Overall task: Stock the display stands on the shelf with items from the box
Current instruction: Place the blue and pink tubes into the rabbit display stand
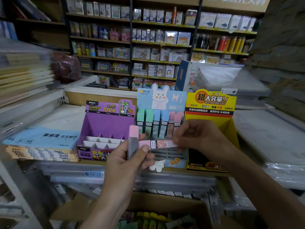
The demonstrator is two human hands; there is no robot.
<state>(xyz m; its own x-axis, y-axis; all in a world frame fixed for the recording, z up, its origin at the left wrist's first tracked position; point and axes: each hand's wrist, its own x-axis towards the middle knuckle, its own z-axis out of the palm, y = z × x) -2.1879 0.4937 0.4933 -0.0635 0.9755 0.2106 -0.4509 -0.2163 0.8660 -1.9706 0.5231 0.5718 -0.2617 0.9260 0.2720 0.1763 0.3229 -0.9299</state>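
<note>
The left hand [130, 156] grips one pink lead case [133, 142] upright. The right hand [196, 136] pinches a second pink case [158, 144] lying flat, near the bunny stand [165, 100]. I would turn it upright, cap up, then slide it into an empty near-right slot.

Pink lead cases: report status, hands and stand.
Left hand grips upright pink case. Right hand pinches second pink case, horizontal. Bunny stand front slots empty, nothing blocking.

My pink case [162, 144] carries a white rabbit on peach; the other case [133, 146] is clear grey, pink-capped. The purple stand [109, 124] has white dividers [102, 141], the pale blue stand [175, 100] a white rabbit, the yellow stand [212, 116] red lettering.
</note>
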